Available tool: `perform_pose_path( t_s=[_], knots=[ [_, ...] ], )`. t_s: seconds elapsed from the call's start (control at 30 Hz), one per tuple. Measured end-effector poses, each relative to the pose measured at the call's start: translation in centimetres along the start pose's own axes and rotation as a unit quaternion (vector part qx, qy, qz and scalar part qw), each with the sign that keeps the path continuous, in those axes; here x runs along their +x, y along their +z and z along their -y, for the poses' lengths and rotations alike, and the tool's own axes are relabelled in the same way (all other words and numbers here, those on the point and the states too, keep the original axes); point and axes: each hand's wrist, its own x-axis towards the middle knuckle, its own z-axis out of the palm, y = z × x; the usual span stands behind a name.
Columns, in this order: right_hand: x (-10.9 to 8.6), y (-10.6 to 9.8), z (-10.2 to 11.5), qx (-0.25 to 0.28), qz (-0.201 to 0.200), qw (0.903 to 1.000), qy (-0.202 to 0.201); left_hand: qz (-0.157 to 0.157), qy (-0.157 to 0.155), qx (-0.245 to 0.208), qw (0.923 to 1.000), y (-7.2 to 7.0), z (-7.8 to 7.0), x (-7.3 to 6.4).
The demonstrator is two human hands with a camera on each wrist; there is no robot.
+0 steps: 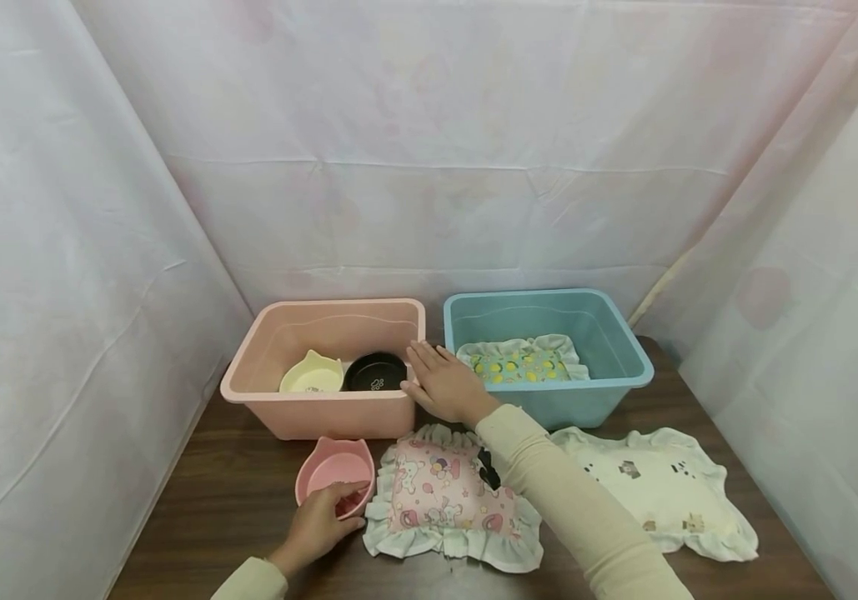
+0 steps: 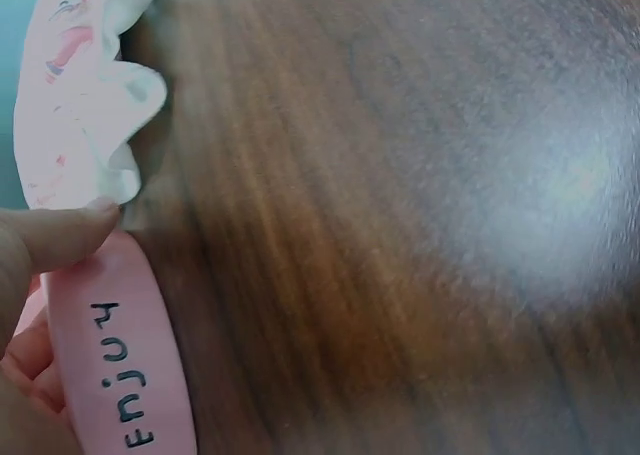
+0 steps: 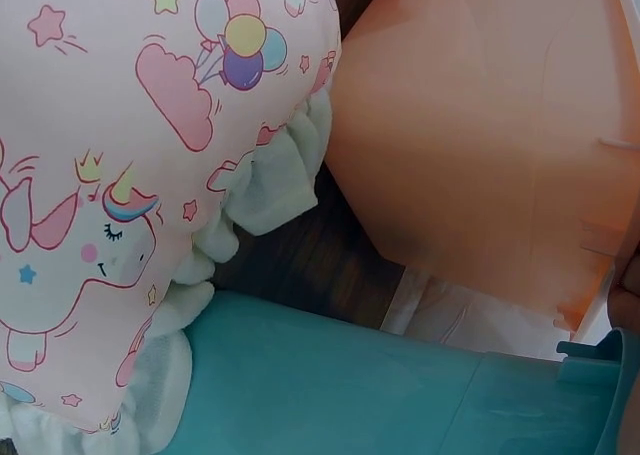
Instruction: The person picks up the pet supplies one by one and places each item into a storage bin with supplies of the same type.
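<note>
My left hand pinches the near right rim of a pink cat-eared bowl, with the fingers inside it and the thumb outside. In the left wrist view, dark lettering reading "Enjoy" shows on the side of the pink bowl, beside my thumb. My right hand lies with straight fingers over the right rim of the pink bin, near the gap between the bins. Below my right forearm is a pink frilled pillow with a unicorn print, touching or nearly touching the bowl.
A pale yellow bowl and a black bowl sit in the pink bin. The blue bin holds a lemon-print frilled pillow. A cream bear-print pillow lies at the right on the wooden table. Patterned curtains enclose the table.
</note>
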Motion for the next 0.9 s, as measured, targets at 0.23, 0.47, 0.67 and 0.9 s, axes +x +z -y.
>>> perform_pose_path(
  t_s=[0.23, 0.47, 0.67, 0.9],
  knots=[
    [-0.05, 0.03, 0.05, 0.003, 0.005, 1.0, 0.003, -0.031, -0.011, 0.026, 0.9991, 0.59, -0.22, -0.2],
    [-0.04, 0.09, -0.02, -0.004, 0.001, 1.0, 0.002, -0.034, -0.021, 0.022, 0.999, 0.88, -0.09, -0.21],
    [-0.03, 0.21, -0.11, -0.004, 0.0, 1.0, 0.004, -0.048, -0.01, 0.026, 0.9985, 1.05, -0.06, -0.24],
    [0.06, 0.43, -0.15, -0.004, 0.003, 1.0, 0.006, -0.04, -0.007, 0.012, 0.9991, 0.76, 0.05, -0.1]
  ],
)
